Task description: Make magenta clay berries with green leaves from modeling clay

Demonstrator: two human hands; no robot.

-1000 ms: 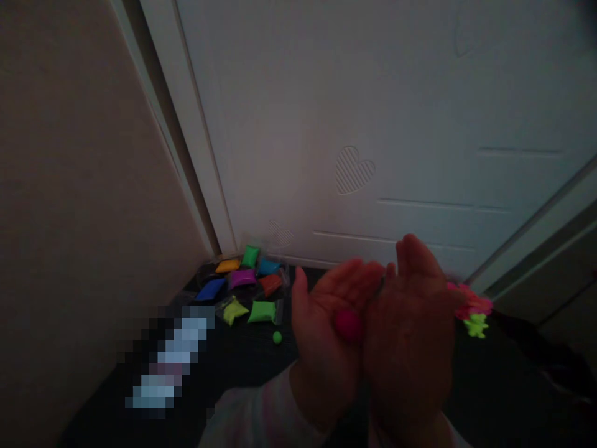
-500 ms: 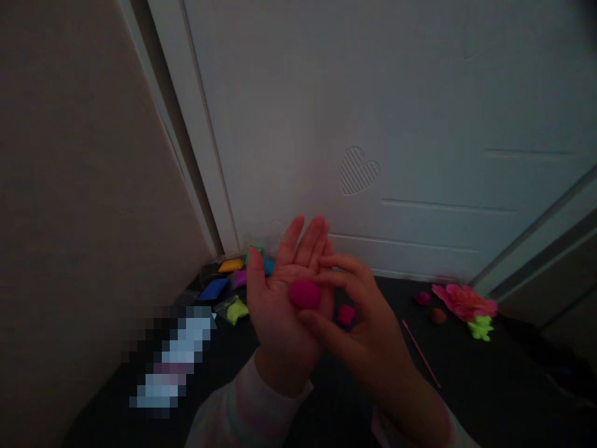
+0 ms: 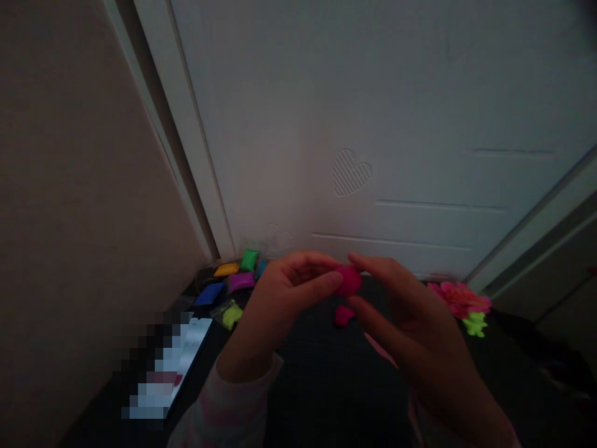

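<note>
A round, smooth lump of pink clay (image 3: 349, 281) is held up over the dark surface. My left hand (image 3: 291, 292) is closed on its left side, the thumb pressed against it and the fingers curled behind. From the right, my right hand (image 3: 410, 311) curves loosely about the lump, index finger above and thumb below, spread apart; whether a fingertip touches it I cannot tell. Below the hands lies a smaller pink clay piece (image 3: 344, 316). Part of a pink stick (image 3: 380, 348) shows beside my right thumb.
Several coloured clay packets, among them a blue one (image 3: 209, 294) and a purple one (image 3: 241, 282), lie at the back left. A phone-like device (image 3: 186, 358), partly blurred, is in front. Pink flower (image 3: 459, 298) and lime-green piece (image 3: 476, 324) sit right. A white door panel (image 3: 289, 124) stands behind.
The pink lump has gone from my flat left palm into my left thumb and fingers, which have closed. Both hands have turned, and the lump has moved right and slightly up.
</note>
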